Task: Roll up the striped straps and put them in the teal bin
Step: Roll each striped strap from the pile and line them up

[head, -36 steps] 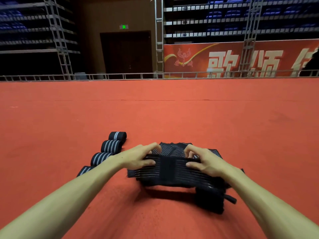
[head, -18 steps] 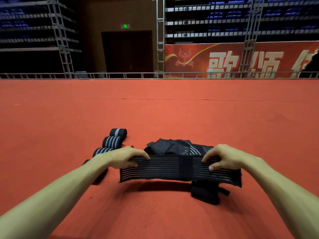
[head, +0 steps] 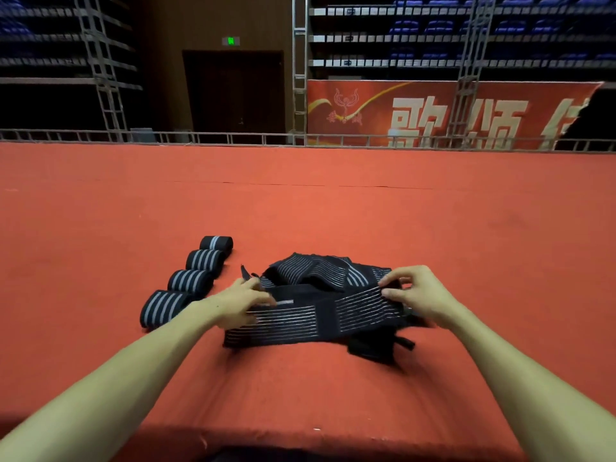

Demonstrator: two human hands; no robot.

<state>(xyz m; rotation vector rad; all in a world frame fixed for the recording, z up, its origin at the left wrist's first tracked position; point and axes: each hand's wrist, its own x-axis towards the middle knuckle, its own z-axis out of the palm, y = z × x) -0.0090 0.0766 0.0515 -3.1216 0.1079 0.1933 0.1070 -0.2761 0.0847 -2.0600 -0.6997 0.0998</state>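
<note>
Black straps [head: 313,315] with thin pale stripes, black rolls [head: 186,281] with broad grey stripes at centre left, on orange-red carpet [head: 333,211].

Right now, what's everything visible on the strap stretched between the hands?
The strap is a wide black elastic-looking band with thin pale lengthwise stripes and a plain black patch across its middle. It is unrolled, pulled out sideways over the red carpet. The left hand holds its left end, the right hand pinches its right end.
</note>
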